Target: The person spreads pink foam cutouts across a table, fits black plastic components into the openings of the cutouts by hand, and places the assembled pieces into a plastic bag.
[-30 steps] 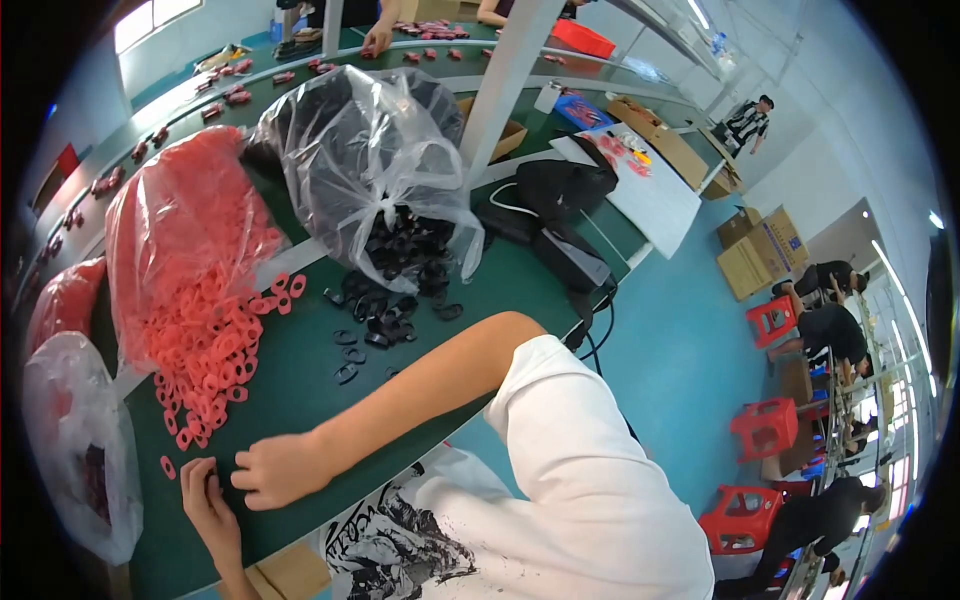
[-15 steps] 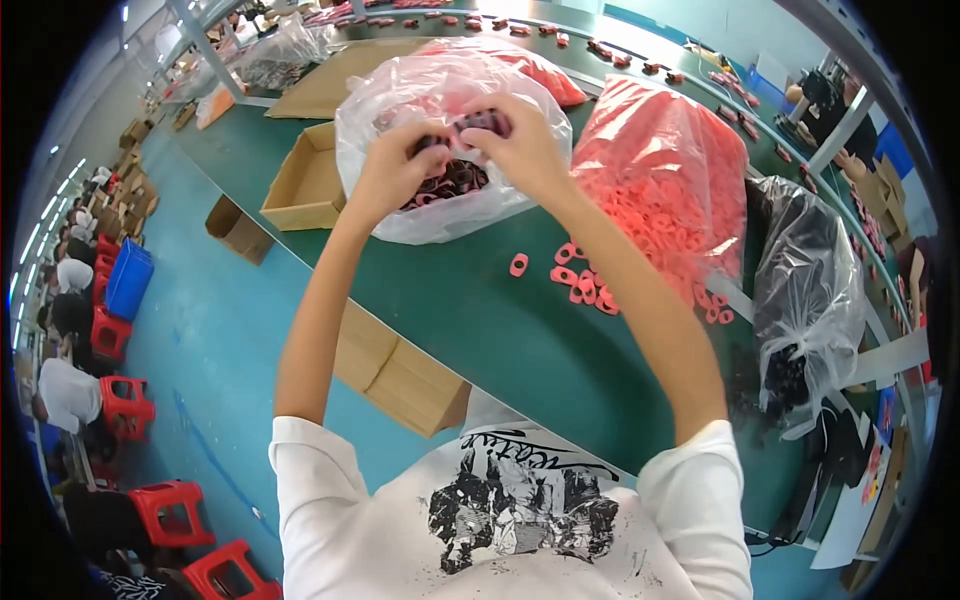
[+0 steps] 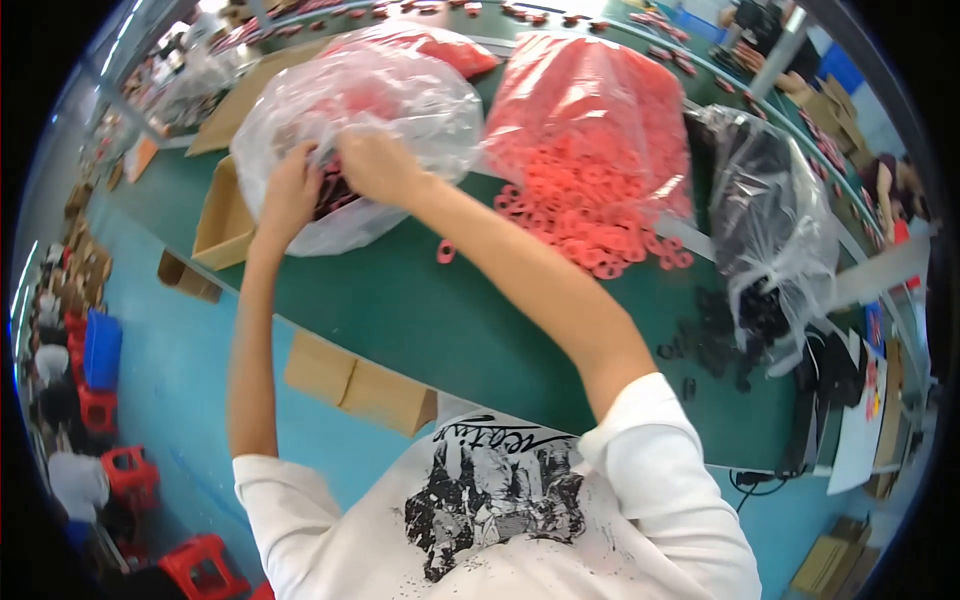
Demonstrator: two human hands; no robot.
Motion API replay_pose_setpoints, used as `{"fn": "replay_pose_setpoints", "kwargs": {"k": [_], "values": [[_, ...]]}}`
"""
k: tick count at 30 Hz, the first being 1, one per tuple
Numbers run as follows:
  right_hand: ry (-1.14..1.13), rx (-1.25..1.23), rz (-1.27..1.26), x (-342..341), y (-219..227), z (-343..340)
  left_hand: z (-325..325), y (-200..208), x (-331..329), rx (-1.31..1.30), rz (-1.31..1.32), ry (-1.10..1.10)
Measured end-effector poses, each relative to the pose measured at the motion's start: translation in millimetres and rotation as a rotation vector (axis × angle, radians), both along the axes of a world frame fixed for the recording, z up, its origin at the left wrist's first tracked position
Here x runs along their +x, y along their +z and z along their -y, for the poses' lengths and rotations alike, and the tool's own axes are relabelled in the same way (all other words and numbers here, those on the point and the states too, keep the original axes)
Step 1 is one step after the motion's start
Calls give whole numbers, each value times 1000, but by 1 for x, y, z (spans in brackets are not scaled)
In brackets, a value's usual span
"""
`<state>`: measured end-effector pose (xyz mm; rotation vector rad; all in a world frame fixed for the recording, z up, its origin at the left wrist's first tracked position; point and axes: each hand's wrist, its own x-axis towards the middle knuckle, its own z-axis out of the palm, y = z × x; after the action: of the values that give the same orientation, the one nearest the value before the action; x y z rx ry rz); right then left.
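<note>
Both hands are at the mouth of a large clear plastic bag [image 3: 420,90], above a pile of small dark and pink parts [image 3: 335,195]. My left hand [image 3: 290,197] is at the left side of the opening, its fingers closed on something I cannot make out. Close beside it, my right hand [image 3: 378,165] has its back up, blurred, with the fingertips hidden below. One loose pink ring-shaped piece [image 3: 445,251] lies on the green table [image 3: 400,320], near my right forearm.
An open bag of pink rings [image 3: 600,100] spills its heap across the table beyond my right forearm. Farther right lies a clear bag of black parts [image 3: 770,220]. A cardboard box [image 3: 222,235] stands left. Pink and dark parts line the far edge. Red stools [image 3: 205,568] stand on the floor.
The view has turned right, so the table's things appear farther left. Dark striped pieces that showed in both hands no longer show. My hands are now lower at the bag's mouth.
</note>
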<state>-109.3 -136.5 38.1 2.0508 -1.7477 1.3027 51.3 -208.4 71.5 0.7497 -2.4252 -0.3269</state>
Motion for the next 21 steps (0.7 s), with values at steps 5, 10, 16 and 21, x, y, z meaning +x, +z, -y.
{"fn": "replay_pose_setpoints", "kwargs": {"k": [5,10,16,21], "values": [[-33,-146,-78,-16,20,-77,-93,23,-11,-374,-193,-135],[-362,151,-187,-81,15,-230,-183,-29,-31,38,-8,-490],[-498,486,-316,-115,-57,-286,-194,-87,-158,-214,27,-637],[-468,478,-315,-100,-55,-310,-208,-90,-122,-241,174,-661]]}}
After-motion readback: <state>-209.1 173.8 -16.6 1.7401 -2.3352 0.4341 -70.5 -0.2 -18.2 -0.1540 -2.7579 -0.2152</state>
